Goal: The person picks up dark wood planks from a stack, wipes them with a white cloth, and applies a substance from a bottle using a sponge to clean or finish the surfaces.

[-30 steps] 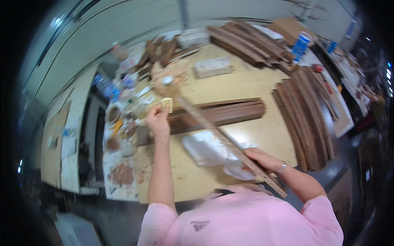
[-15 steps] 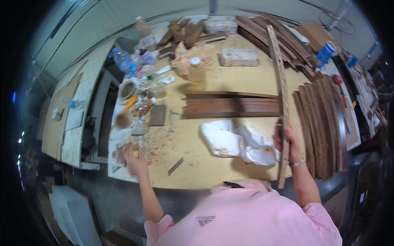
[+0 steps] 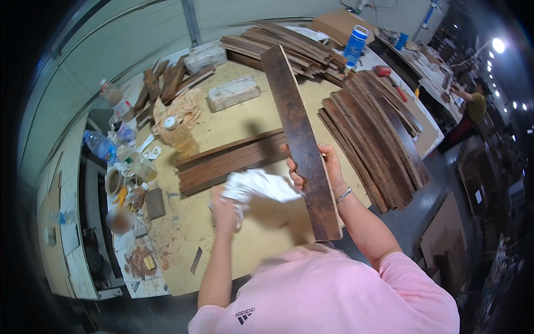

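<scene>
My right fingers (image 3: pixel 297 181) are curled around a long dark board (image 3: pixel 303 133) and grasp it from behind, near the middle of its length. The board is held in the air, tilted, above the right half of the tabletop (image 3: pixel 236 122), with its lower end close to the near edge and to my shirt. My left fingers (image 3: pixel 221 205) are closed on a white cloth (image 3: pixel 261 186); they are blurred, so I cannot tell how each finger lies. The free end of the cloth reaches towards the board, but whether it touches, I cannot tell.

Only one hand carries the board, so I think it can twist or slip if something pushes hard near one end. Then its lower end could hit the near edge of the tabletop, or drop past it. If I turn the board carelessly, its side could knock the row of boards (image 3: pixel 372 142) along the right edge. A wide swing of the cloth to the left could overturn the bottle of amber liquid (image 3: pixel 181 139), and this would wet the strips of wood (image 3: pixel 233 161) beside it. Near the left corner close to me lies brown dirt (image 3: pixel 136 256); the cloth, if it drags there, could become dirty and mark the wood.
</scene>
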A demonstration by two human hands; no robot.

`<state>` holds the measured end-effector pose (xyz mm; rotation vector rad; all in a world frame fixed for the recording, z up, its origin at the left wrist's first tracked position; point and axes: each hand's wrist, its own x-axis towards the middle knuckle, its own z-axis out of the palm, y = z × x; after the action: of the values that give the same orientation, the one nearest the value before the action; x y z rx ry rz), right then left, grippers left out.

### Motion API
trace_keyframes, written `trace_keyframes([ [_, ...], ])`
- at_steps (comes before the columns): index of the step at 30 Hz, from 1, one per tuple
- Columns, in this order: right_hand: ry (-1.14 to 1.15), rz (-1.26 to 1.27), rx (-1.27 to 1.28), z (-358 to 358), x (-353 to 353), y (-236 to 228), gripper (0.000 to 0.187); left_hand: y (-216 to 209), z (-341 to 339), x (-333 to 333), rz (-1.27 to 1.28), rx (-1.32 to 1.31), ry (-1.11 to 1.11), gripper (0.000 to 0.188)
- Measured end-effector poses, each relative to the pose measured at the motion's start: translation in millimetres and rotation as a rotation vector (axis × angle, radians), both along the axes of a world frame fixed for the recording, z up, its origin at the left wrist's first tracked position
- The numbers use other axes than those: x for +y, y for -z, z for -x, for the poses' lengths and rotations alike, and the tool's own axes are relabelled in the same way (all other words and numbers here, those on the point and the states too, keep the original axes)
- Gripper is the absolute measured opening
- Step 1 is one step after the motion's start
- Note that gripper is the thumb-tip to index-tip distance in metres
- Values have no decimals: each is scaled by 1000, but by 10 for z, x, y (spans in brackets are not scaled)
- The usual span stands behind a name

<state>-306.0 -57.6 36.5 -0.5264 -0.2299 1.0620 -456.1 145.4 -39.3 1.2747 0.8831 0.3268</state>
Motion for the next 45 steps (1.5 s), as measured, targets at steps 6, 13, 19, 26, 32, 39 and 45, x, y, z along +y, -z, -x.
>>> trace_keyframes([
  [6, 210, 90, 13, 15, -55, 68, 65, -971, -388, -202, -172, -823, 233, 41],
  [13, 372, 106, -137, -381, -127, 24, 55, -70, 120, -849, -994, -603, 1051, 36],
  [19, 341, 171, -172, -548, -334, -170, 63, 321, 276, -58, -104, -331, 165, 24],
  [26, 475, 335, -241, -775, -410, -271, 61, -466, 371, 695, 193, -670, -353, 49],
  [32, 641, 505, -400, -948, -782, -431, 57, -627, 827, 995, 275, -674, -478, 44],
  [39, -13, 298, -231, -516, -224, 67, 54, -820, -383, -212, -36, -736, 77, 33],
  [45, -218, 518, -1069, 8, -235, 394, 46, -711, -794, -244, -1544, -334, 370, 49],
])
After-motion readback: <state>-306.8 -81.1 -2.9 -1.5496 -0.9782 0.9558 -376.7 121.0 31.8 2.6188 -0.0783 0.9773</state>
